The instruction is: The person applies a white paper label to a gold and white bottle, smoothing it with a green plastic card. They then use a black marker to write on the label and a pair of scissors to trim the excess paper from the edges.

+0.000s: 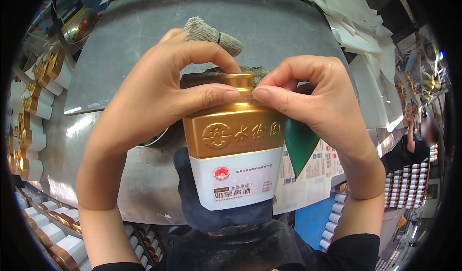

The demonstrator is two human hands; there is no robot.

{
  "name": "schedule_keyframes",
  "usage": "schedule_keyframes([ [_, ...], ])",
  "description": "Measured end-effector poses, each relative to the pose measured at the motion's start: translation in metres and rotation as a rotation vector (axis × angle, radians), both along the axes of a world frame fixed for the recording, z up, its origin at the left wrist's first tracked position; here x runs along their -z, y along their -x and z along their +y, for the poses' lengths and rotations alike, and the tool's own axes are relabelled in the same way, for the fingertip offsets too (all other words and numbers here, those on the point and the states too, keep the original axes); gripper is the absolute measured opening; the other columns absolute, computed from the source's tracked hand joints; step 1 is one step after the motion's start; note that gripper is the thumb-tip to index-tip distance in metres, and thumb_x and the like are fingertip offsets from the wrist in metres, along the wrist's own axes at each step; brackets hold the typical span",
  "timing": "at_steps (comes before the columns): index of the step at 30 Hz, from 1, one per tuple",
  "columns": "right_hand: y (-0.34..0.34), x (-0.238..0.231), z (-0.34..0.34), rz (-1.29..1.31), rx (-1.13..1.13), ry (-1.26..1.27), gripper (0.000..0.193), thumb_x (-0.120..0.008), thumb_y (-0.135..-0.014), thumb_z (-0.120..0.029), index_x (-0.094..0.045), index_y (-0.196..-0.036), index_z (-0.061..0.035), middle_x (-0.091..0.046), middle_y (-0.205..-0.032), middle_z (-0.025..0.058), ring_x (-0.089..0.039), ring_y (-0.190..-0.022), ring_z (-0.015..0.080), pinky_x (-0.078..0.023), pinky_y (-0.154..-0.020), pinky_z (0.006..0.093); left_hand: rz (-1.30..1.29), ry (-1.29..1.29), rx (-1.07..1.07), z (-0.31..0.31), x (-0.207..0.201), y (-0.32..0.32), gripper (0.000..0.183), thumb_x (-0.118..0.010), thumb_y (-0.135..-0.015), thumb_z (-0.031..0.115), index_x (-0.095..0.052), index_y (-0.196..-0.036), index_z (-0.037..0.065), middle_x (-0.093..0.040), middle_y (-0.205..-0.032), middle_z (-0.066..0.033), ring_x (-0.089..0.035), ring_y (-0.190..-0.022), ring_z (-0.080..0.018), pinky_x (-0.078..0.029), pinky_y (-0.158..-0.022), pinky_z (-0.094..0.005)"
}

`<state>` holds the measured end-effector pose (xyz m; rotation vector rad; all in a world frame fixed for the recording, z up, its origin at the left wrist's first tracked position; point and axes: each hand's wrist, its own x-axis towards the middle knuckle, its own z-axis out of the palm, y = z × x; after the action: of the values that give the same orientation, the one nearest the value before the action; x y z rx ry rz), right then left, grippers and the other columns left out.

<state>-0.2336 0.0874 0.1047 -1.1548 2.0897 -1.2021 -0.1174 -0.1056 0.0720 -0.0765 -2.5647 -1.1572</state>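
A bottle (pixel 236 172), gold on its upper half and white below, stands tilted in front of me with printed labels on its white face. My left hand (pixel 187 73) grips its gold neck (pixel 243 81), the thumb on the near side and the index finger curled over by the mouth. The thumb and index finger of my right hand (pixel 308 81) are pinched together against the neck's right side; anything between the tips is hidden. From under that hand's curled fingers hangs a flat green scraper (pixel 299 146), its pointed corner downward beside the bottle.
Beyond my hands, a rolled grey cloth (pixel 214 35) lies on the grey tabletop (pixel 269 18). Dark padding (pixel 185 184) sits under the bottle. Printed label sheets (pixel 308 184) lie to the right. Several similar bottles (pixel 31 141) line the left; another person (pixel 418 143) is far right.
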Motion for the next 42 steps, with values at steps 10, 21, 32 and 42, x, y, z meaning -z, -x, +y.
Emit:
schedule_keyframes([
  [10, 0.012, -0.006, -0.008, 0.124, -0.084, -0.106, 0.017, -0.074, -0.078, -0.015, -0.070, -0.075, 0.0010, -0.063, -0.066, 0.0004, -0.051, -0.060, 0.0033, -0.041, -0.056, 0.0181, 0.005, -0.075, 0.031, -0.004, 0.001, 0.006, 0.029, -0.079, -0.070, 0.024, -0.069, -0.085, 0.002, -0.068, -0.084, -0.0047, -0.057, -0.088, -0.0147, -0.037, -0.092, -0.0322],
  [21, 0.016, -0.003, -0.009, 0.197, -0.131, -0.092, 0.018, -0.074, -0.079, -0.016, -0.068, -0.073, 0.0000, -0.062, -0.064, -0.0001, -0.051, -0.059, 0.0038, -0.040, -0.055, 0.0191, -0.022, -0.080, 0.058, -0.005, -0.001, 0.008, 0.031, -0.082, -0.067, 0.022, -0.070, -0.086, 0.000, -0.069, -0.084, -0.0061, -0.060, -0.086, -0.0149, -0.039, -0.089, -0.0303],
  [32, 0.049, -0.007, -0.013, 0.567, -0.404, 0.011, 0.032, -0.081, -0.070, -0.022, -0.064, -0.092, -0.0058, -0.055, -0.061, 0.0008, -0.051, -0.056, 0.0092, -0.037, -0.050, 0.0257, -0.070, -0.090, 0.027, -0.004, -0.004, 0.009, 0.031, -0.083, -0.065, 0.019, -0.070, -0.086, 0.000, -0.069, -0.089, -0.0058, -0.059, -0.090, -0.0149, -0.041, -0.087, -0.0288],
  [42, 0.058, -0.008, -0.035, 0.470, -0.532, -0.013, 0.027, -0.081, -0.066, -0.019, -0.064, -0.078, -0.0035, -0.056, -0.062, 0.0031, -0.051, -0.056, 0.0112, -0.039, -0.051, 0.0268, -0.060, -0.157, 0.060, -0.008, 0.001, 0.012, 0.035, -0.085, -0.065, 0.023, -0.070, -0.087, 0.001, -0.068, -0.090, -0.0054, -0.058, -0.090, -0.0148, -0.040, -0.087, -0.0286],
])
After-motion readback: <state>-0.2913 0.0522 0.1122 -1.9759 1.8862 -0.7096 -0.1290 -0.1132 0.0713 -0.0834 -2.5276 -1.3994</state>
